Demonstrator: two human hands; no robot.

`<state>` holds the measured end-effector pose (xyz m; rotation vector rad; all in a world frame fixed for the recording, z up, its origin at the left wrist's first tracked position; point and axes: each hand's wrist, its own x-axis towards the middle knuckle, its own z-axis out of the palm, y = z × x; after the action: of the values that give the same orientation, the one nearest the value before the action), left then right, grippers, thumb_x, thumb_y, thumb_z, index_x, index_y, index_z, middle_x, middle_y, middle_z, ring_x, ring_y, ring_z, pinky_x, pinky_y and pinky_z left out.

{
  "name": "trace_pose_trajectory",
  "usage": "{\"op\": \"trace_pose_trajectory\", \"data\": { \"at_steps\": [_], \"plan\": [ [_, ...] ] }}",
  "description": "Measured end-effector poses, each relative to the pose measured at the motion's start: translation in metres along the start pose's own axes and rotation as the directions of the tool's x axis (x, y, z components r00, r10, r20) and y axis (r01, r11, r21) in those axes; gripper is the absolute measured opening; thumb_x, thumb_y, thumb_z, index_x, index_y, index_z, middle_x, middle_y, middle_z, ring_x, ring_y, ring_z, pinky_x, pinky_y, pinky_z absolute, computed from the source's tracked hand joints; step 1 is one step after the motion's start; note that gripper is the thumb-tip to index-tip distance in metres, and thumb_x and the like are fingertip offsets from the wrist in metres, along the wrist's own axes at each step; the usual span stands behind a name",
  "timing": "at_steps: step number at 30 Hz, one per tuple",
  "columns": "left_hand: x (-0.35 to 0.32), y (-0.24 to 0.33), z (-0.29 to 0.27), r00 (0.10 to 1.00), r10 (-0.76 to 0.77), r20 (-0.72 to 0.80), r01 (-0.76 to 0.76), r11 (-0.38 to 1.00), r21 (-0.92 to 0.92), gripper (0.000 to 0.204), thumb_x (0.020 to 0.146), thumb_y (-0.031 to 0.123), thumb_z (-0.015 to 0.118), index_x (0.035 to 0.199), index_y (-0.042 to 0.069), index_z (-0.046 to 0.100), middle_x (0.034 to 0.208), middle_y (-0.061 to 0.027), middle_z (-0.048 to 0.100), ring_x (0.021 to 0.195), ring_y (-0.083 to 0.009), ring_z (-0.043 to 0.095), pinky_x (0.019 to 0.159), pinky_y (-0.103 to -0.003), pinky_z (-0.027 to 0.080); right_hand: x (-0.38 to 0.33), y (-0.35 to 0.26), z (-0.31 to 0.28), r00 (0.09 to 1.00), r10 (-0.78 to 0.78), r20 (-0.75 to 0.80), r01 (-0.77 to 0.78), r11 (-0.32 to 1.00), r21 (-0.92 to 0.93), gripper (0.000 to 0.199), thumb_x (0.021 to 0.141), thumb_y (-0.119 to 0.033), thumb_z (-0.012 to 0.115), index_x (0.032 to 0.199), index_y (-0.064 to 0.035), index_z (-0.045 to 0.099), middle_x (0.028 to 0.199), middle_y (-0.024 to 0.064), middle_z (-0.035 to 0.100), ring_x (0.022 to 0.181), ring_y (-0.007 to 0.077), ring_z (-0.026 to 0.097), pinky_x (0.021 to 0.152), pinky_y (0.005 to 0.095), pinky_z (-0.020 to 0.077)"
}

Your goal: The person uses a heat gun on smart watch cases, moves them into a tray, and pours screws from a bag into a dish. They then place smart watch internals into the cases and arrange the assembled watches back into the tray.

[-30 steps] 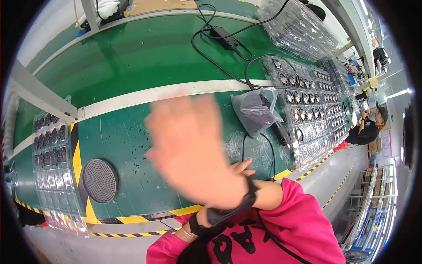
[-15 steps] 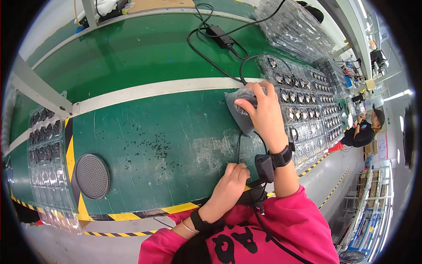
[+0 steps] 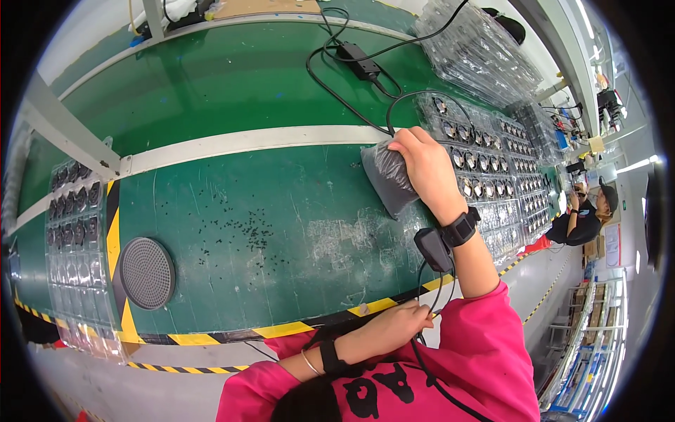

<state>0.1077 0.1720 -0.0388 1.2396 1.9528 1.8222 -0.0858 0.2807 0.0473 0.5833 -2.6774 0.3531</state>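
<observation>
My right hand (image 3: 426, 167) is closed on the upper right side of a plastic bag (image 3: 389, 181) filled with dark grey contents, which stands on the green table. A black wristband (image 3: 460, 227) is on that wrist, and beside it sits a small black box (image 3: 433, 250) with cables running down. My left hand (image 3: 401, 328) is at the table's front edge, its fingers curled around the thin black cable (image 3: 437, 304) below that box. Left of the bag, many tiny black parts (image 3: 253, 231) lie scattered. A round grey perforated dish (image 3: 147, 273) rests farther left.
Clear trays (image 3: 492, 163) holding coiled dark parts line the right, with stacked empty trays (image 3: 478, 50) behind. Another tray (image 3: 73, 232) lies at far left. A black adapter (image 3: 358, 62) and its cables cross the back. A co-worker (image 3: 587, 214) sits at the far right.
My left hand has moved down and right, from above the tabletop to the front edge, and the cable has shifted right with it. My right hand's fingers have drawn together on the bag.
</observation>
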Motion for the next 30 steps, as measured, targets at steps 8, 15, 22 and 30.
{"op": "trace_pose_trajectory", "data": {
  "at_steps": [8, 15, 22, 30],
  "plan": [
    [-0.010, 0.005, -0.015, 0.997, -0.068, 0.025, 0.070, 0.995, -0.065, 0.013, 0.087, 0.009, 0.060, 0.091, 0.000, 0.051, 0.083, -0.0120, 0.057, 0.080, -0.0293, 0.057, 0.071, -0.037, 0.047, -0.005, -0.010, -0.001, 0.998, 0.052, 0.023, -0.051, 0.998, -0.031, 0.019, 0.090, -0.020, 0.059, 0.100, -0.0040, 0.056, 0.094, 0.0161, 0.061, 0.083, 0.0392, 0.059, 0.068, 0.0436, 0.0476],
    [-0.023, 0.008, -0.046, 0.989, 0.035, -0.142, -0.016, 0.991, 0.135, 0.014, 0.084, 0.007, 0.063, 0.095, 0.004, 0.055, 0.085, -0.0082, 0.058, 0.079, -0.0262, 0.058, 0.069, -0.037, 0.046, 0.000, -0.042, -0.024, 0.994, 0.004, -0.107, -0.024, 0.983, -0.183, 0.034, 0.090, -0.021, 0.059, 0.116, -0.0005, 0.053, 0.104, 0.0187, 0.061, 0.094, 0.0377, 0.058, 0.078, 0.0415, 0.0476],
    [-0.055, 0.011, -0.089, 0.958, 0.064, -0.278, 0.005, 0.971, 0.239, 0.020, 0.080, 0.005, 0.067, 0.097, 0.004, 0.058, 0.089, -0.0069, 0.061, 0.076, -0.0248, 0.058, 0.068, -0.035, 0.045, 0.069, -0.132, 0.030, 0.945, -0.307, -0.115, 0.324, 0.822, 0.469, 0.025, 0.090, -0.010, 0.057, 0.114, -0.0005, 0.058, 0.105, 0.0176, 0.063, 0.095, 0.0338, 0.060, 0.083, 0.0381, 0.0474],
    [-0.098, 0.020, -0.131, 0.637, -0.178, -0.750, 0.407, 0.904, 0.131, 0.024, 0.079, -0.001, 0.063, 0.103, 0.003, 0.060, 0.101, -0.0118, 0.064, 0.084, -0.0276, 0.061, 0.076, -0.035, 0.047, 0.205, -0.140, 0.209, 0.999, -0.047, -0.002, 0.036, 0.732, 0.681, 0.014, 0.082, -0.009, 0.067, 0.091, 0.0016, 0.068, 0.082, 0.0151, 0.067, 0.077, 0.0262, 0.066, 0.070, 0.0335, 0.0516]
  ]
}}
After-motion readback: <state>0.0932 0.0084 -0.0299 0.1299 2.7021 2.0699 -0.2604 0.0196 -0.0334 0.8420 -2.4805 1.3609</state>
